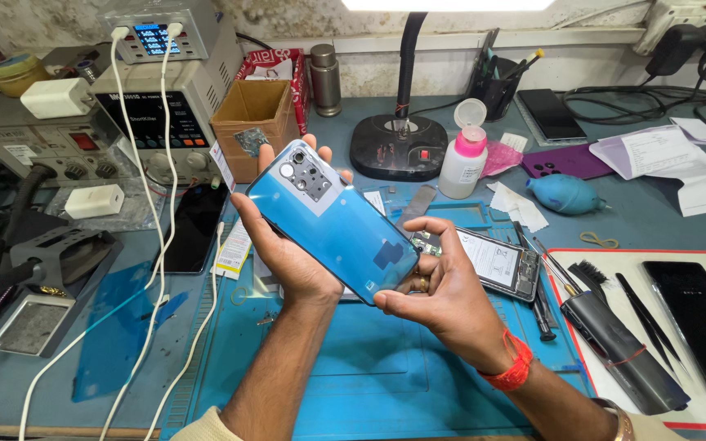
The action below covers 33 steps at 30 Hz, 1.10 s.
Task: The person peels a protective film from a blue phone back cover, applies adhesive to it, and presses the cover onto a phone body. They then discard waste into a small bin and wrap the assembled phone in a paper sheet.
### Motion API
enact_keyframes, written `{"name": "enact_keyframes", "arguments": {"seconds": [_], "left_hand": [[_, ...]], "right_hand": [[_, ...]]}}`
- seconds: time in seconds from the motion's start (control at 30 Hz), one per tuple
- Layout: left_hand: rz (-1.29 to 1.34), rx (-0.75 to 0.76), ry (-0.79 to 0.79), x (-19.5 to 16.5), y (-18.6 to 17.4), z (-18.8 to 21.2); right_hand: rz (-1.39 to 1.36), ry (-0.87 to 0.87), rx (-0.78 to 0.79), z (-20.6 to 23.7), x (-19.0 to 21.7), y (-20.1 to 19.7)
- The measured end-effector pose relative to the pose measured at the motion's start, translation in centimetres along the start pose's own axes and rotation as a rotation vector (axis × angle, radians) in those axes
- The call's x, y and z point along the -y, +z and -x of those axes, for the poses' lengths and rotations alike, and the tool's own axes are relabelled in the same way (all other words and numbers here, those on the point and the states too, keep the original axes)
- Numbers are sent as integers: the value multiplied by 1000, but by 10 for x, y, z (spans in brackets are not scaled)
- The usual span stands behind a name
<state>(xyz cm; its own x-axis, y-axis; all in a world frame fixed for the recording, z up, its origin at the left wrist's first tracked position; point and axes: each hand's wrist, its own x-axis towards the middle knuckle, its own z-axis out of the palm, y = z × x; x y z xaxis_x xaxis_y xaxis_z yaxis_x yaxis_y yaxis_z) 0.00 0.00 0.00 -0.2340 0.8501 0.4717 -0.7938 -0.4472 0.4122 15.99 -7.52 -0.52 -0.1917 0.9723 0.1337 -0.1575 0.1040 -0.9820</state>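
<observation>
**Blue back cover held over crowded repair bench**

Seen from above, left to right: power supply (153, 102) with white cables (157, 245) trailing down; a dark phone (194, 227) flat beside them; cardboard box (252, 122) behind.

At centre, held aloft in both hands above the blue mat (369, 376): the cover (335, 220), tilted, camera cutout toward the box. Left hand (283, 245) cupped beneath, fingers spread wide along the far edge, fingertips (320, 151) showing past the top corner, thumb along the near long side. Right hand (443, 286) pinching the lower corner, thumb under, fingers curled over the edge; ring and red wristband (512, 371) visible.

Just behind the right hand, lying on the mat: an opened handset (496, 265), innards exposed. Further right: white bottle (463, 159), lamp base (398, 145), teal blower (565, 194), brush and tweezers (647, 314), another black phone (700, 322) on a white pad.

Likely risks: a slip from the edge-only grip, dropping the cover onto the open handset or loose tools below; bending or cracking of the thin panel if squeezed at one corner; smudging or dust on the inner face from bare fingers.
</observation>
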Motion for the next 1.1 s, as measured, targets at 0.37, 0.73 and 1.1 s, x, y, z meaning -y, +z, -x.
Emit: {"name": "enact_keyframes", "arguments": {"seconds": [0.37,0.73,1.1], "left_hand": [[35,0,5,0,3,0],[84,-9,-8,-1,7,2],[78,-12,-10,0,6,2]], "right_hand": [[26,-22,-22,-1,-1,1],[62,-47,-49,-3,-5,3],[97,-55,-95,-1,4,7]]}}
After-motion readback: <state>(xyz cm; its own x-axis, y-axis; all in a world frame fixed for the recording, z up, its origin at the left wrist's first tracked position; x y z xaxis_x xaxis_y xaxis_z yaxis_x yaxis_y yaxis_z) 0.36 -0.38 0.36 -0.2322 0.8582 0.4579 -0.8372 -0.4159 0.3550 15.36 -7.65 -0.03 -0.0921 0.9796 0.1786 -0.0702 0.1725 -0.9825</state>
